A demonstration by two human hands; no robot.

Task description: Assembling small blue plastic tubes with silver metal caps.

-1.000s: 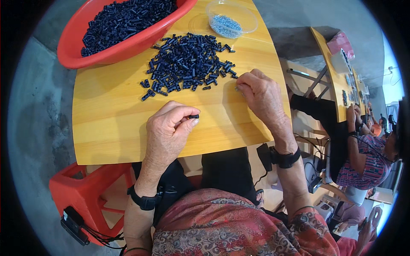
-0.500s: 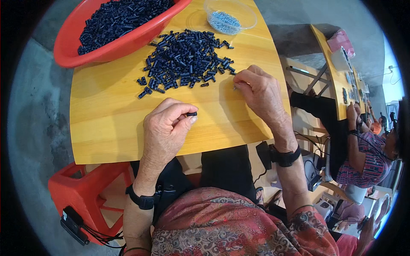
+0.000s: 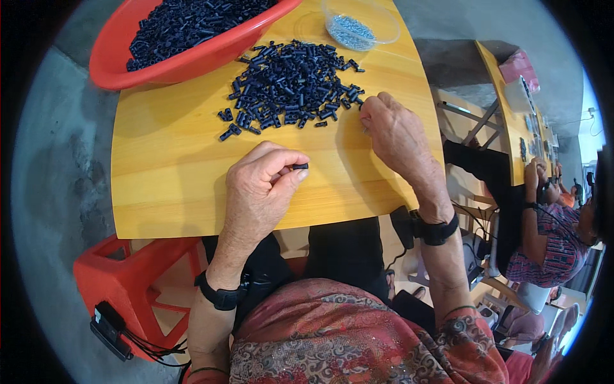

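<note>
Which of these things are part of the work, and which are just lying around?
Seemingly part of the work:
black tubular piece in the left hand;
heap of black pieces;
red basin holding more;
clear tub of small silvery parts.

Seemingly just around:
red plastic stool;
black device with cables beside it.

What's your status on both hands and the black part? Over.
Left hand: pinching small black part. Right hand: pinched closed near right side of black pile, contents unclear. No obstruction seen between hands.
</note>
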